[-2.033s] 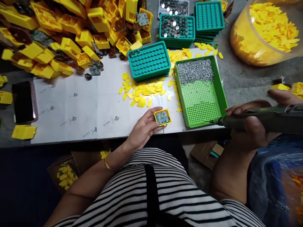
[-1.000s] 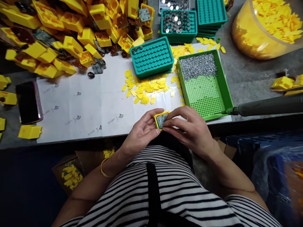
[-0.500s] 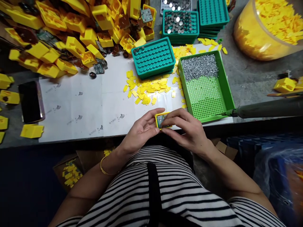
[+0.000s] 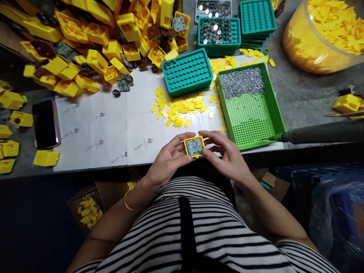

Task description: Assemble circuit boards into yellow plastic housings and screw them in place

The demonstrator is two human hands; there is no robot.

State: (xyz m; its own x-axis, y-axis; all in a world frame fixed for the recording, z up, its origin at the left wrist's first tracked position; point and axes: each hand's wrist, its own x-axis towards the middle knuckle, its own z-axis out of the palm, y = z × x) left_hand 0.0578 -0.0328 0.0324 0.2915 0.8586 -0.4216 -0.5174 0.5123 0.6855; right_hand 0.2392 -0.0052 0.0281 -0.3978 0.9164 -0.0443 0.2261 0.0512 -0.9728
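At the far left of the bench (image 4: 298,98) a dark phone (image 4: 46,124) lies face up, with loose yellow housings (image 4: 45,157) around it. Behind, a big heap of yellow plastic housings (image 4: 93,41) fills the far left corner. White paper sheets (image 4: 96,132) cover the middle of the bench; they carry small grey printed logos with a word too small to read.

The left hand (image 4: 167,161) is at the near edge of the bench, palm up, fingers curled around the left side of a small square yellow housing with a circuit board (image 4: 194,146) set in it. The housing sits between both hands, just over the bench edge. Any writing on the board is too small to read. The right hand (image 4: 229,155) pinches the right side of the same housing with thumb and fingertips.

Beyond the hands lies a scatter of small yellow plastic tabs (image 4: 179,108), then a teal tray of round sockets (image 4: 187,72). Farther off is a teal tray of button cells (image 4: 218,32). To the right, a green perforated tray (image 4: 277,113) holds a mass of small metal screws (image 4: 241,81) at its far end. An electric screwdriver (image 4: 321,134) lies with its tip at the tray's near right corner. A clear tub of yellow tabs (image 4: 324,34) stands far right.
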